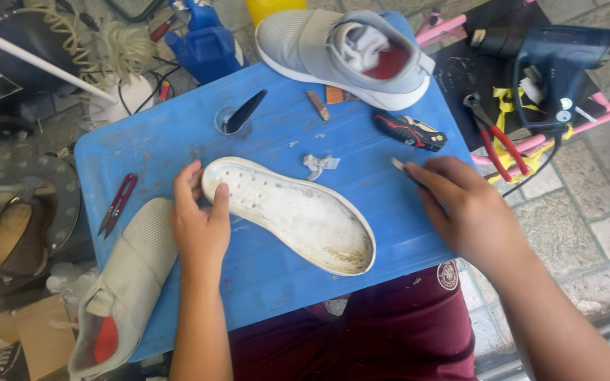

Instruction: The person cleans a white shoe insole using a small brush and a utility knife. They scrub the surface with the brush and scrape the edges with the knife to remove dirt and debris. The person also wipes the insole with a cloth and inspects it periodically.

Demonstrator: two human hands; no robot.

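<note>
— Head view: what's the left hand [200, 224] doing?
— Gripping the toe end of a white shoe sole [292, 214], lying flat on the blue board [178, 141].
— And the right hand [467, 212]?
— Closed around a small blade [400, 166], just right of the sole. Grey shoes lie beyond [347, 53] and at the left [125, 289].

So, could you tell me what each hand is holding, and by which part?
The left hand grips the white sole at its narrow end; the right hand holds a small blade tool by its handle.
</note>
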